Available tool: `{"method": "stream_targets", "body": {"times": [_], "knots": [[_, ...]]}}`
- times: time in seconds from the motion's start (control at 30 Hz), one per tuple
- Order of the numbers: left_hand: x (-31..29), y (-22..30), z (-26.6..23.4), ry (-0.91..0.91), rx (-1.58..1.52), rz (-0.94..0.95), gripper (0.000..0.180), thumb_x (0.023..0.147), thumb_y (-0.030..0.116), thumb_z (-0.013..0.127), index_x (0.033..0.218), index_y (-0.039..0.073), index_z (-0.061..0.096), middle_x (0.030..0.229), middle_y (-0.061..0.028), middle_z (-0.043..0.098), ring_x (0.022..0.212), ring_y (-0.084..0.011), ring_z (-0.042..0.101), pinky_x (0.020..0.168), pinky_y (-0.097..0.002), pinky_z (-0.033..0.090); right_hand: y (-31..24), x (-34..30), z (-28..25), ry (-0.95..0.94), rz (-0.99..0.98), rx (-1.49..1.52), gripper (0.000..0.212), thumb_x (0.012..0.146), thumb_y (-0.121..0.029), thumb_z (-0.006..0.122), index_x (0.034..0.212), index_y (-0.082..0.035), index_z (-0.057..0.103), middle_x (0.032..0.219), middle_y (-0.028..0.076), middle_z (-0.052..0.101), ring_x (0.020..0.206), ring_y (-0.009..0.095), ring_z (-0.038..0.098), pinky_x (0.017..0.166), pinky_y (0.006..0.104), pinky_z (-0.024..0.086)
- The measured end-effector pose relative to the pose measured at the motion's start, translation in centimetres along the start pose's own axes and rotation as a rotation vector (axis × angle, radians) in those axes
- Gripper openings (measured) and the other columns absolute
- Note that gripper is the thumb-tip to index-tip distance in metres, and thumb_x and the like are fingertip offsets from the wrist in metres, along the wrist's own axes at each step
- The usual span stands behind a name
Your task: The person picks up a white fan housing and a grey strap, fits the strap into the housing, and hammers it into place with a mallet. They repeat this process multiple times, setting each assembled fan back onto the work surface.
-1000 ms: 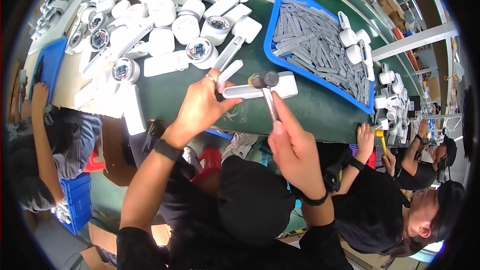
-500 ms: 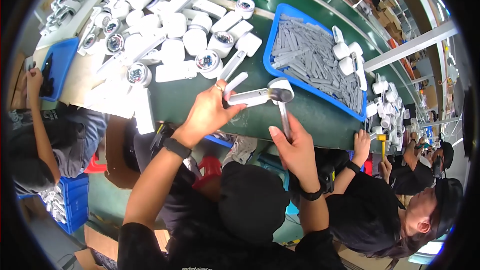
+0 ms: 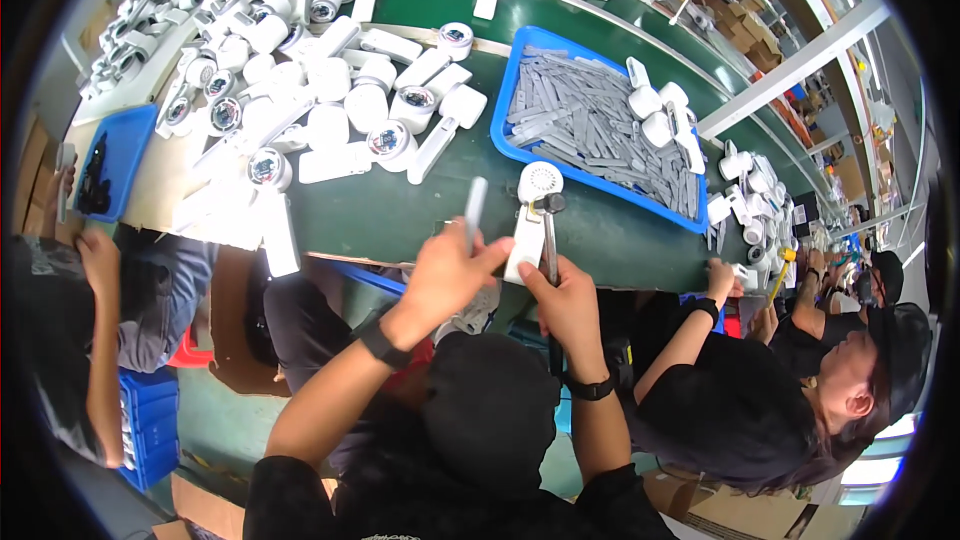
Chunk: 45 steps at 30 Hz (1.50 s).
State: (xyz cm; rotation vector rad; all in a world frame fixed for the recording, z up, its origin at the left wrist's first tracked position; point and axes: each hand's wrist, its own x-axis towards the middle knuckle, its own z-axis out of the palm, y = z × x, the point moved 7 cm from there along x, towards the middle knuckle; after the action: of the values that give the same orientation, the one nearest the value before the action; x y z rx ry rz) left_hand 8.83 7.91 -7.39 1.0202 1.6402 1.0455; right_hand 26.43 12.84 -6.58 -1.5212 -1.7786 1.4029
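blue tray (image 3: 520,50) of grey strips (image 3: 590,120) on green belt (image 3: 400,220), white fan housings (image 3: 300,70) heaped beside

We see both forearms rising from below, each wrist banded. Our left hand (image 3: 447,275) is closed, thumb toward our right hand (image 3: 568,302), which lies just beside it, fingers curled in a fist.

The white handheld fan (image 3: 530,215) now stands lengthwise, head toward 12 o'clock, where before it lay crosswise between the hands. The left hand (image 3: 447,275) has let go of it and grips a grey strip (image 3: 474,202). The right hand (image 3: 566,298) keeps the small hammer (image 3: 549,230) at the fan's head.
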Motion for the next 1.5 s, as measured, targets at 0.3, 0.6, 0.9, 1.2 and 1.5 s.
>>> {"method": "stream_targets", "body": {"times": [0.3, 0.6, 0.9, 1.2, 1.5], "knots": [[-3.9, -3.2, -6.6, 0.212, -0.343, 0.027, 0.046, 0.113, 0.042, 0.042, 0.089, 0.004, 0.050, 0.065, -0.0047, 0.060, 0.054, -0.0107, 0.057, 0.054, -0.0254, 0.047, -3.0, -0.7, -1.3, 0.173, -0.683, -0.684, 0.045, 0.092, -0.016, 0.074, 0.133, -0.001, 0.063, 0.092, 0.019, 0.070, 0.077, 0.042, 0.068, 0.064, 0.0464, 0.055], [-2.3, -1.9, -7.9, 0.267, -0.346, 0.140, 0.038, 0.114, 0.038, 0.041, 0.098, 0.004, 0.050, 0.070, -0.0038, 0.058, 0.057, -0.0097, 0.054, 0.054, -0.0245, 0.044, -6.4, 2.8, 0.9, 0.187, -0.907, -1.140, 0.054, 0.083, -0.001, 0.064, 0.136, -0.011, 0.066, 0.140, 0.009, 0.063, 0.075, 0.023, 0.068, 0.062, 0.0367, 0.054], [-2.6, 2.2, -6.0, -0.217, -0.351, 0.020, 0.030, 0.109, 0.029, 0.058, 0.103, 0.002, 0.070, 0.069, 0.0068, 0.046, 0.058, -0.0041, 0.037, 0.054, -0.0228, 0.029, -7.0, -0.4, -2.0, -0.122, -0.588, -0.037, 0.052, 0.094, -0.004, 0.068, 0.145, -0.012, 0.061, 0.128, 0.004, 0.066, 0.054, 0.004, 0.053, 0.048, 0.0219, 0.039], [-0.7, 3.3, -3.1, -0.397, 0.003, 0.082, 0.026, 0.101, 0.025, 0.071, 0.112, 0.001, 0.074, 0.089, -0.0010, 0.069, 0.083, -0.0085, 0.059, 0.077, -0.0252, 0.048, -4.6, 1.1, -1.6, -0.277, -0.169, 0.224, 0.021, 0.100, -0.015, 0.070, 0.115, 0.000, 0.074, 0.078, 0.000, 0.068, 0.048, 0.000, 0.044, 0.042, 0.0204, 0.031], [3.7, 5.1, -4.1, 0.265, 0.817, 0.926, 0.046, 0.075, 0.025, 0.087, 0.114, 0.004, 0.073, 0.123, -0.0104, 0.064, 0.122, -0.0322, 0.058, 0.103, -0.0429, 0.049, -0.4, 3.2, -4.8, 0.036, -0.161, 0.443, 0.018, 0.104, -0.016, 0.065, 0.105, 0.002, 0.065, 0.086, 0.009, 0.072, 0.043, 0.004, 0.042, 0.041, 0.0246, 0.042]]}}
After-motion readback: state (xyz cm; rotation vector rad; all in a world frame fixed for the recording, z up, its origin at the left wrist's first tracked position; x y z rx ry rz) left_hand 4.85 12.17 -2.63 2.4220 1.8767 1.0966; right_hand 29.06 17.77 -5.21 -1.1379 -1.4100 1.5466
